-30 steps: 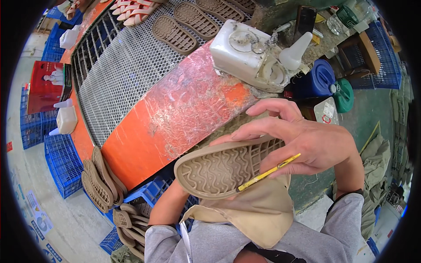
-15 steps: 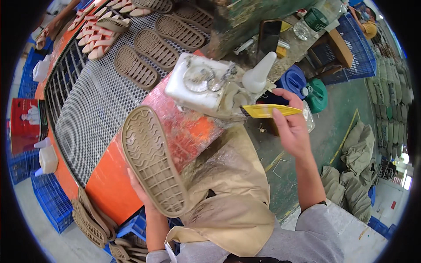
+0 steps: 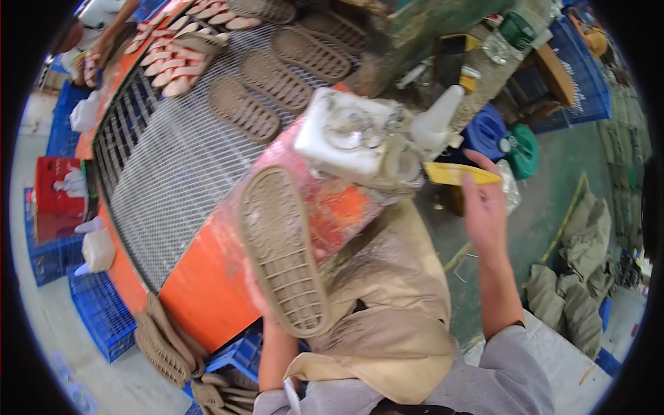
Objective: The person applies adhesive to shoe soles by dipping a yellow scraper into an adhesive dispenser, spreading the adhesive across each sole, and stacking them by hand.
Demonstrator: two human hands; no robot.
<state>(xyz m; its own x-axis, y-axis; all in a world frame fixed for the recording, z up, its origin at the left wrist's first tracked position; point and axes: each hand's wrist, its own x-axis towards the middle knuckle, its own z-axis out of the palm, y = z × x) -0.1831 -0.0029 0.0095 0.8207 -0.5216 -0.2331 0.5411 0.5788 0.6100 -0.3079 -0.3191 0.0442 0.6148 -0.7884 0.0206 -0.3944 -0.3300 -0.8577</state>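
My left hand [image 3: 257,290] is closed on the edge of a tan shoe sole [image 3: 283,242], mostly hidden behind it. The sole's open face, wavy at one end and gridded at the other, is turned up toward me. In my right hand [image 3: 482,200] is a yellow-handled brush [image 3: 456,173], pinched between thumb and fingers. The brush points left, its tip at the rim of a glue-smeared cup [image 3: 401,164]. That cup adjoins a white plastic container [image 3: 342,131] crusted with dried glue. A pale, cone-shaped bottle [image 3: 437,121] tilts just beyond the brush.
Several tan soles [image 3: 274,79] lie on the metal mesh [image 3: 180,159] of an orange-edged bench. Sandals with pink straps [image 3: 180,66] sit farther back. A blue jug [image 3: 486,131] and a green jug [image 3: 523,149] stand to the right. Blue crates [image 3: 104,315] line the left.
The whole view has shifted, so everything sits farther right. The brush's dark bristles, visible before beside the cup, now barely show. Both hands keep their holds.
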